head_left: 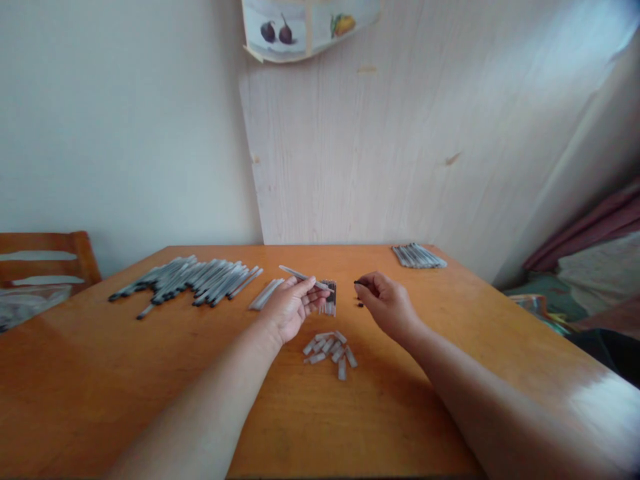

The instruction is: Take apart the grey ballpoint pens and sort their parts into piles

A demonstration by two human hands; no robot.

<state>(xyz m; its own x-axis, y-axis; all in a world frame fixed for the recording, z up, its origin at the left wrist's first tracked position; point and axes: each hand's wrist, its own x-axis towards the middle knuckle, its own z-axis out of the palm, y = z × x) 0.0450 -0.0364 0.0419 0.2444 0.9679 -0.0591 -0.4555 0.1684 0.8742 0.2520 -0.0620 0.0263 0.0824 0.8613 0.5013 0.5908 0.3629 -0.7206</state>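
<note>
My left hand [291,305] is closed round a thin grey pen barrel [302,275] that sticks out up and to the left. My right hand [384,298] pinches a tiny black part [358,283] between thumb and fingertips, a short way right of the barrel's tip. Between the hands stands a small bundle of thin sticks [329,297], and a black speck [361,305] lies on the wooden table [150,373]. A heap of several short grey caps [331,348] lies just below my hands.
A long row of grey pens [187,279] lies at the table's far left, with a few pale barrels [265,293] beside it. Another pen bundle [418,256] sits at the far right corner. A wooden chair [47,257] stands left; a wall panel [380,147] rises behind.
</note>
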